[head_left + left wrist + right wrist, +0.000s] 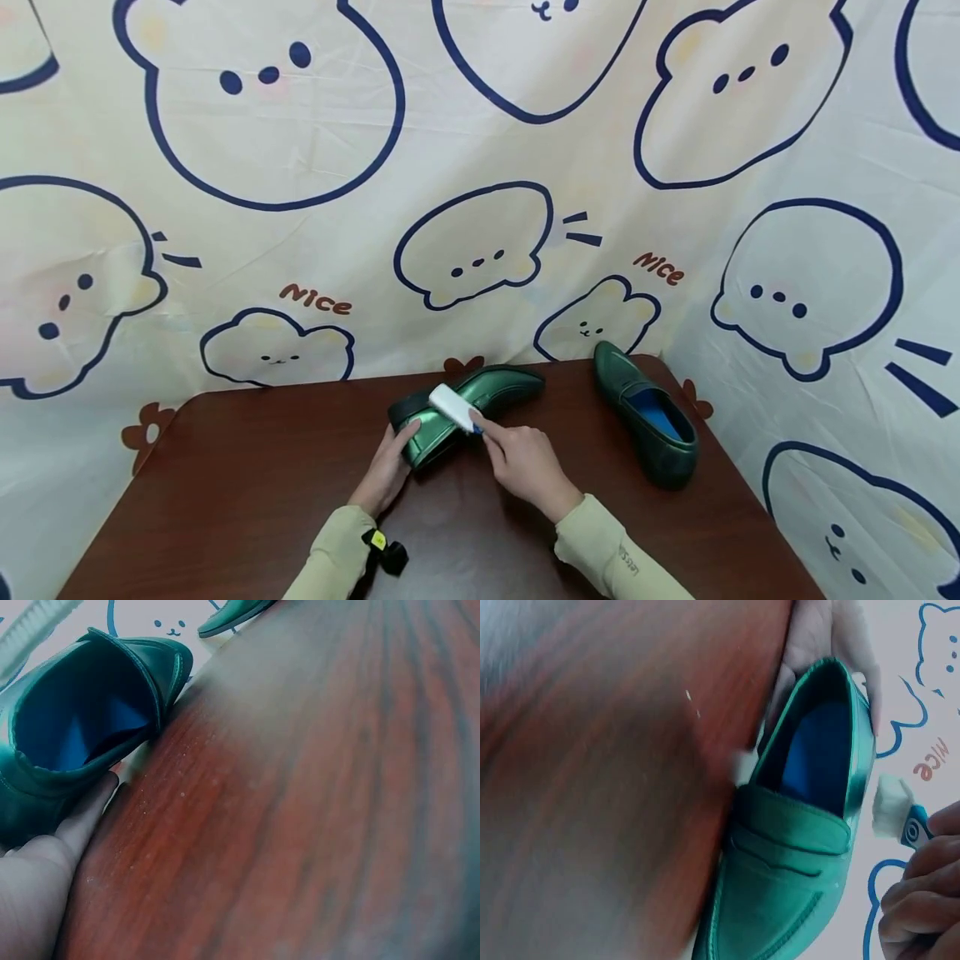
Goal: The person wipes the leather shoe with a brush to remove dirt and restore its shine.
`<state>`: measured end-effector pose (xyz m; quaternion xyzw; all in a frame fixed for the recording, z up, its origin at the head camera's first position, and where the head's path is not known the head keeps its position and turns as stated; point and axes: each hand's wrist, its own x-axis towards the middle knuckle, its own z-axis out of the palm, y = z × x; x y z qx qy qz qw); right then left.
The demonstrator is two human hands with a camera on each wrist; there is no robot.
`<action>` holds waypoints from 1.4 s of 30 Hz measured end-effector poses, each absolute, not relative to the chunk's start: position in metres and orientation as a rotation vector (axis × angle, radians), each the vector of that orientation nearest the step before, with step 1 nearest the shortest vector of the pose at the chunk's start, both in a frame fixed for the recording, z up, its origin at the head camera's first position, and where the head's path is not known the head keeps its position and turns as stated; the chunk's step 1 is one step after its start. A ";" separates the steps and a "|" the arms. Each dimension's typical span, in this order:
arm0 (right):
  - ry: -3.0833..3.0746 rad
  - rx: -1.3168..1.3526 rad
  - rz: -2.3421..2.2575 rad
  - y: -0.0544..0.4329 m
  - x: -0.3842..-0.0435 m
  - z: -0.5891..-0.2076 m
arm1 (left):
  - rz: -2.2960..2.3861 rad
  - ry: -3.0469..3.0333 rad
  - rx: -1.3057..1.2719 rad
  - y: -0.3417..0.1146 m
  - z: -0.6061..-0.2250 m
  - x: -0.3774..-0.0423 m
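Observation:
A green loafer (510, 385) is tipped onto its side near the table's back edge, its toe pointing right. My left hand (386, 471) grips it at the heel, thumb along the outer side; the rest of those fingers are hidden behind the shoe. In the right wrist view the loafer's blue insole (814, 761) and strap (791, 821) show. My right hand (528, 467) holds a brush with a blue handle (915, 825) and pale bristles (891, 806). From the head view, the brush head (452, 408) overlaps the loafer's side.
The matching green loafer (652, 417) stands upright at the right of the brown table (262, 475), toe toward the wall. A cloth printed with cartoon bears (300, 250) hangs behind the table and along its sides. A black strap with a yellow patch (378, 540) circles the left sleeve.

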<state>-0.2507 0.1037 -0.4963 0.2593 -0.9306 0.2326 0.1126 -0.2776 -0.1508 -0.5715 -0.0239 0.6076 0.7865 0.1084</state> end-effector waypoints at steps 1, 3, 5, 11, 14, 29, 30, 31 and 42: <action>-2.729 0.783 0.659 0.103 -0.250 -0.497 | 2.319 1.785 -0.075 -0.150 -0.571 -0.278; -2.724 0.775 0.598 0.102 -0.251 -0.499 | 2.321 1.788 -0.070 -0.149 -0.570 -0.278; -2.702 0.718 0.525 0.105 -0.253 -0.501 | 2.335 1.776 -0.051 -0.148 -0.571 -0.279; -2.663 0.414 0.395 0.118 -0.263 -0.502 | 2.372 1.725 -0.029 -0.148 -0.572 -0.280; -2.681 0.349 0.423 0.123 -0.267 -0.501 | 2.357 1.735 -0.021 -0.147 -0.573 -0.281; -2.707 0.745 0.758 0.102 -0.249 -0.507 | 2.303 1.829 -0.094 -0.148 -0.570 -0.276; -2.716 0.745 0.751 0.100 -0.249 -0.508 | 2.300 1.831 -0.101 -0.149 -0.570 -0.276; -2.722 0.740 0.744 0.100 -0.249 -0.509 | 2.295 1.833 -0.102 -0.150 -0.570 -0.275; -2.699 0.432 0.588 0.119 -0.261 -0.510 | 2.305 1.780 -0.036 -0.153 -0.574 -0.278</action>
